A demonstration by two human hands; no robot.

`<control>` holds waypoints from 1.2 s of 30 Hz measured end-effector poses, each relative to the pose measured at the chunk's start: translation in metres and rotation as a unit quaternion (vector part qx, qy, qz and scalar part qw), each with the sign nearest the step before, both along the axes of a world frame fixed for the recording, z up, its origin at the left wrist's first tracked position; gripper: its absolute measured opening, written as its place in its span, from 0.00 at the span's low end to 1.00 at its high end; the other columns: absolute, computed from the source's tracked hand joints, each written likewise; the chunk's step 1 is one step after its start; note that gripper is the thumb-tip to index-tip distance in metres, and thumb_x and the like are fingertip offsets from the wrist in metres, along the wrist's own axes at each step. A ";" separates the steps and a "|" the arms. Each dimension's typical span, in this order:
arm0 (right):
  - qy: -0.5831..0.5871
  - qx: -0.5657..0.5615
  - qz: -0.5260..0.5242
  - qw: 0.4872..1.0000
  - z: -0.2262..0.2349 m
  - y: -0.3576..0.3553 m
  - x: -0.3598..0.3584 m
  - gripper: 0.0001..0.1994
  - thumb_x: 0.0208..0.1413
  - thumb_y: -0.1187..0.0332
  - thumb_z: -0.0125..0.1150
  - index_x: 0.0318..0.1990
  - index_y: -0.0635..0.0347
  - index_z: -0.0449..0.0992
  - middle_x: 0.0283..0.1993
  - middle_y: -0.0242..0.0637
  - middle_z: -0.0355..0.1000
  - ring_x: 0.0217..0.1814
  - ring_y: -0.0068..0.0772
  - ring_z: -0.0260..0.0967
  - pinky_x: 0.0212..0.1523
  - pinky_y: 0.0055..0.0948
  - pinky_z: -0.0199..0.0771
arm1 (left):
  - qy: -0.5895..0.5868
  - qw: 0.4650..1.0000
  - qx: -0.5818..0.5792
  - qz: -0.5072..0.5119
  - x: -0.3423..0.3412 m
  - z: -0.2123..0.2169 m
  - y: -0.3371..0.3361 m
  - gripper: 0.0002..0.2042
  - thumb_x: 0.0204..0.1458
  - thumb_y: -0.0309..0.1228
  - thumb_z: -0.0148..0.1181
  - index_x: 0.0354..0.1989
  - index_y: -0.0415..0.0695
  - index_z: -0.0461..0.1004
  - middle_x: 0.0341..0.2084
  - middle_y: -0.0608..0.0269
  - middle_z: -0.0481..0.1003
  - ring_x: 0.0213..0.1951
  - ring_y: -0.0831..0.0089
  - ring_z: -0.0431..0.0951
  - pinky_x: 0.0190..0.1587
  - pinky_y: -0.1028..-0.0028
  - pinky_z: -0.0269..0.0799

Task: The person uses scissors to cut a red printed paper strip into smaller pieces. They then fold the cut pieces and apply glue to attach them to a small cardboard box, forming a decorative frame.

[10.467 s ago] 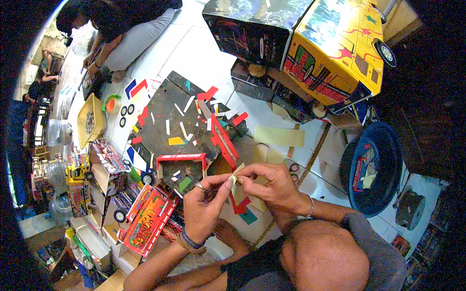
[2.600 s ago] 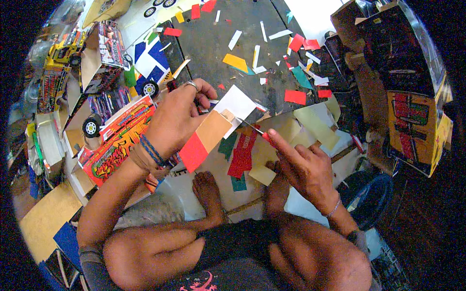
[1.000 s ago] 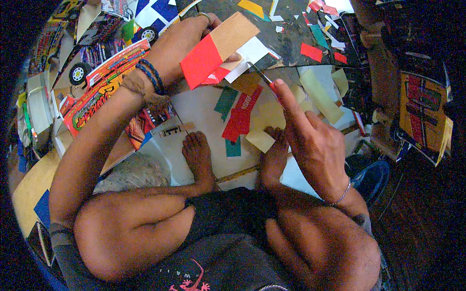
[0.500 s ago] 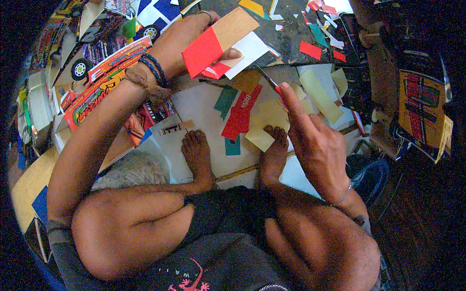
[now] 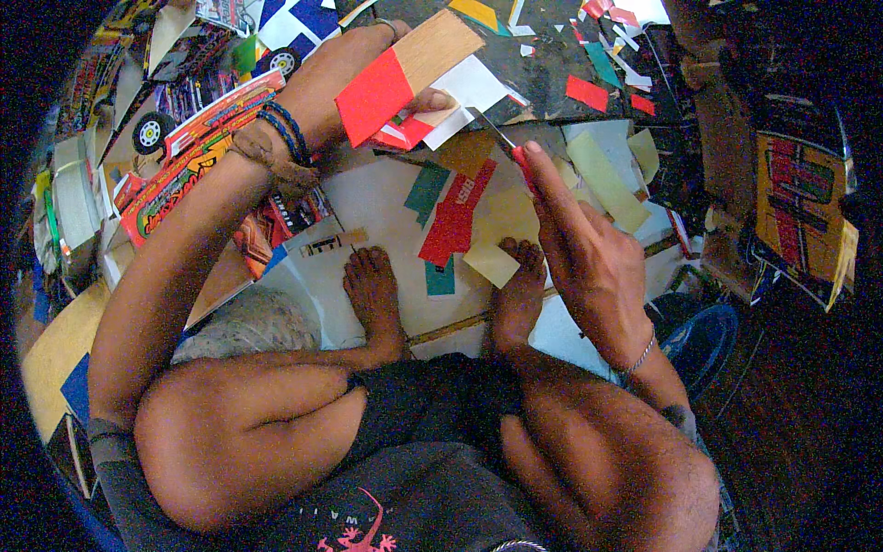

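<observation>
While the left hand (image 5: 349, 69) pinches a red-and-wood panel (image 5: 414, 72) up in the air near the dark board (image 5: 545, 85) — one fingertip showing between it and the white sheet (image 5: 474, 83), the rest mostly hidden — the right hand (image 5: 593, 248) grasps a thin blade (image 5: 497, 133), index finger stretched along its red handle. Panel's long axis runs from red end at lower left to bare wood at upper right; blade points up-left, roughly crosswise to that. White sheet sticks out on the panel's right side, so it's the part nearer the right hand — blade tip is at its lower right edge, actual contact I can't tell from where I stand. Red strip (image 5: 460, 216) and green scrap (image 5: 426, 191) lie on the floor, nearer the feet.
</observation>
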State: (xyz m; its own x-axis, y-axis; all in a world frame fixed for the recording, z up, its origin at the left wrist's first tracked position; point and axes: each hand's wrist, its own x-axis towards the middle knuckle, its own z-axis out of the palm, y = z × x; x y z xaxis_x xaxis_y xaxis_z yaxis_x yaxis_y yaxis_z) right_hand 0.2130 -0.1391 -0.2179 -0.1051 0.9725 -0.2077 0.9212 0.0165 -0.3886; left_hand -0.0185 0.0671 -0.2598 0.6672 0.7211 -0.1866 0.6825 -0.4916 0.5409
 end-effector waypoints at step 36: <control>-0.069 0.006 0.014 0.997 0.023 0.009 -0.011 0.34 0.54 0.72 0.61 0.69 0.33 0.62 0.28 0.37 0.75 0.24 0.41 0.74 0.24 0.39 0.75 | -0.025 0.996 -0.070 0.046 0.011 0.036 -0.015 0.25 0.46 0.46 0.74 0.39 0.37 0.73 0.33 0.49 0.76 0.37 0.58 0.78 0.40 0.63 0.73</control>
State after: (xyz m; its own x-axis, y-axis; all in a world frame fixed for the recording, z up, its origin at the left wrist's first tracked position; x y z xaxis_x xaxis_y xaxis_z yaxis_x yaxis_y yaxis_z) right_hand 0.2016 -0.1299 -0.1944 -0.1038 0.9720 -0.2106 0.9651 0.0473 -0.2574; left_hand -0.0078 0.0525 -0.2239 0.6103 0.7493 -0.2572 0.6917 -0.3457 0.6341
